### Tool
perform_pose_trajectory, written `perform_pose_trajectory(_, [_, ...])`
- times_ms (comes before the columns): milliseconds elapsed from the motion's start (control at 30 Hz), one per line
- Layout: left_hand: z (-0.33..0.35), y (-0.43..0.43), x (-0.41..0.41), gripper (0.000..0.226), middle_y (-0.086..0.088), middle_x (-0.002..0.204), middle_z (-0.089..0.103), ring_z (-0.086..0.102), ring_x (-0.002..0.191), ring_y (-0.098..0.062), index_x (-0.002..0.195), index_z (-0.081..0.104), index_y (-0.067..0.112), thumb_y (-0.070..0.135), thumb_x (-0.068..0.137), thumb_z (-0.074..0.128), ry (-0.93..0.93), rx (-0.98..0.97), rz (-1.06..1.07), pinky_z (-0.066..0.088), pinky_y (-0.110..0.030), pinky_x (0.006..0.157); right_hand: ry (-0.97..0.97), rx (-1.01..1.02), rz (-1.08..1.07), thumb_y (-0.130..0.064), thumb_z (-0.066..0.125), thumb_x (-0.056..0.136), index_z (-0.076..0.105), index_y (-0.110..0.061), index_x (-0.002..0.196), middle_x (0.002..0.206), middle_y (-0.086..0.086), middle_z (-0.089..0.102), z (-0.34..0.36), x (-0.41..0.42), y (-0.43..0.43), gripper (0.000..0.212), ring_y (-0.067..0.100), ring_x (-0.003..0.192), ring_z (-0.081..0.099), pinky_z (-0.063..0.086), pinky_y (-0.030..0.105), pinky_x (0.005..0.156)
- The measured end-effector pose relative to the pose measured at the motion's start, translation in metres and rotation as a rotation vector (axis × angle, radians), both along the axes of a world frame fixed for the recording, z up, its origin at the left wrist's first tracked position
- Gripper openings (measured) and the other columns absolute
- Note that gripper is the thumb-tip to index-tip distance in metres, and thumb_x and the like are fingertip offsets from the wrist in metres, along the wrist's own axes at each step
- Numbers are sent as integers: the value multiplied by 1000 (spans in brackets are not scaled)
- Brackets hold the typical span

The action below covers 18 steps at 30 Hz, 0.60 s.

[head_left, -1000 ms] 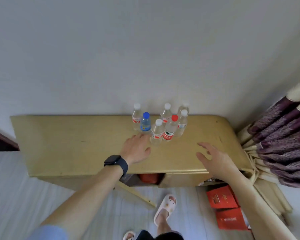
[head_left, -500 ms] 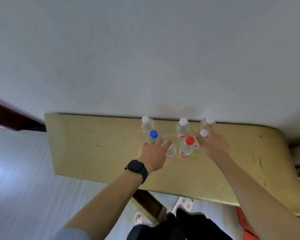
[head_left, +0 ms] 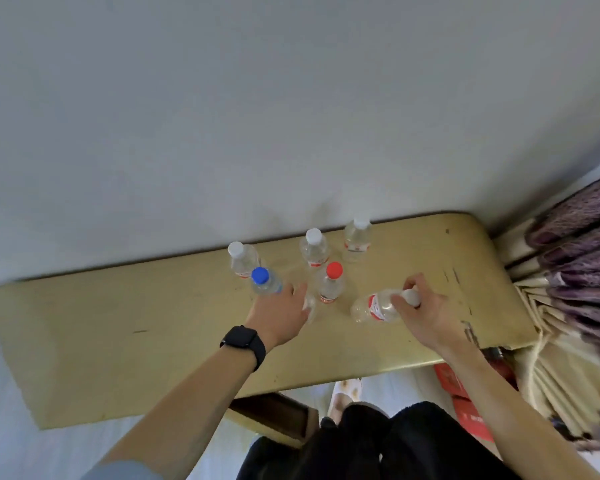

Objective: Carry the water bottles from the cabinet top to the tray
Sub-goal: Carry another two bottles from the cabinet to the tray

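Note:
Several clear water bottles stand on the yellow cabinet top [head_left: 153,327]. My right hand [head_left: 426,315] grips a white-capped bottle [head_left: 374,308] near its neck, tilted on its side above the top. My left hand [head_left: 281,315], with a black watch on the wrist, closes around another bottle [head_left: 310,308] that it mostly hides. Beside it stand a blue-capped bottle [head_left: 264,282] and a red-capped bottle [head_left: 331,282]. Three white-capped bottles [head_left: 314,249] stand behind, near the wall. No tray is in view.
A white wall rises right behind the cabinet. Purple and cream curtains [head_left: 575,271] hang at the right end. Red boxes [head_left: 465,407] lie on the floor below the right edge. An open cabinet door [head_left: 274,414] juts out under the front edge.
My right hand has pulled a white-capped bottle out of the group, to the right, and tipped it over. My left hand has stayed on the front bottle. The camera has swung.

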<state>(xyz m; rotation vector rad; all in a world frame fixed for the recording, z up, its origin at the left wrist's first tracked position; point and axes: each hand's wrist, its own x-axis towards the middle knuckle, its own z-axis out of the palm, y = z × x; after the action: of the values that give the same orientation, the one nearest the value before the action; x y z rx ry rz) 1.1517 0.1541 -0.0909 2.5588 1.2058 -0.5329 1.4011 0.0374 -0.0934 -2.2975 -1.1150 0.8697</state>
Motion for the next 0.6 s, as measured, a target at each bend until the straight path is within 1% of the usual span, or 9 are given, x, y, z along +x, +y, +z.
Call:
perform_pose_trajectory(67, [-2, -1, -10, 42, -7, 112, 58, 52, 78, -26, 134, 35, 13, 42, 103, 36, -70, -35, -28, 41, -34, 60, -35, -32, -31, -30, 64, 86, 47, -23, 94, 68, 1, 61, 7, -16, -21, 20, 20, 60, 58, 38, 24, 47])
perform_pose_trajectory(133, [-1, 1, -19, 36, -7, 110, 58, 55, 83, -28, 126, 37, 15, 41, 101, 38, -122, -83, -76, 39, -34, 60, -107, -53, -67, -34, 65, 85, 45, -25, 92, 66, 2, 61, 10, -36, -43, 23, 25, 61, 59, 41, 31, 52])
perform_pose_trajectory(233, [6, -1, -31, 36, -6, 110, 59, 58, 89, -30, 125, 39, 17, 43, 100, 40, -193, -123, -148, 37, -35, 62, -140, -74, -164, -38, 64, 85, 45, -25, 94, 68, 3, 62, 15, -73, -83, 25, 28, 66, 61, 43, 33, 56])
perform_pose_trajectory(333, [17, -15, -44, 40, -6, 105, 62, 57, 80, -28, 127, 40, 16, 43, 99, 43, -263, -130, -203, 39, -35, 59, -137, -77, -326, -36, 65, 86, 47, -25, 95, 74, 2, 64, 20, -113, -131, 23, 25, 68, 61, 48, 39, 60])
perform_pose_trajectory(433, [30, -38, -48, 42, -3, 97, 63, 58, 76, -28, 125, 41, 16, 48, 97, 43, -323, -122, -305, 44, -37, 60, -137, -68, -451, -39, 63, 89, 48, -25, 97, 76, 0, 63, 27, -151, -178, 22, 19, 67, 60, 53, 43, 62])
perform_pose_trajectory(533, [47, -72, -39, 37, -3, 90, 64, 53, 71, -27, 107, 41, 17, 51, 95, 43, -341, -112, -437, 37, -34, 58, -110, -75, -554, -38, 62, 90, 48, -23, 94, 74, 5, 63, 39, -181, -213, 21, 20, 65, 59, 49, 41, 60])
perform_pose_trajectory(600, [58, -100, -30, 34, -3, 90, 64, 52, 70, -27, 100, 37, 19, 53, 95, 42, -362, -141, -538, 36, -34, 58, -92, -68, -644, -37, 63, 89, 49, -22, 91, 72, 7, 63, 46, -198, -235, 21, 23, 65, 59, 50, 42, 61])
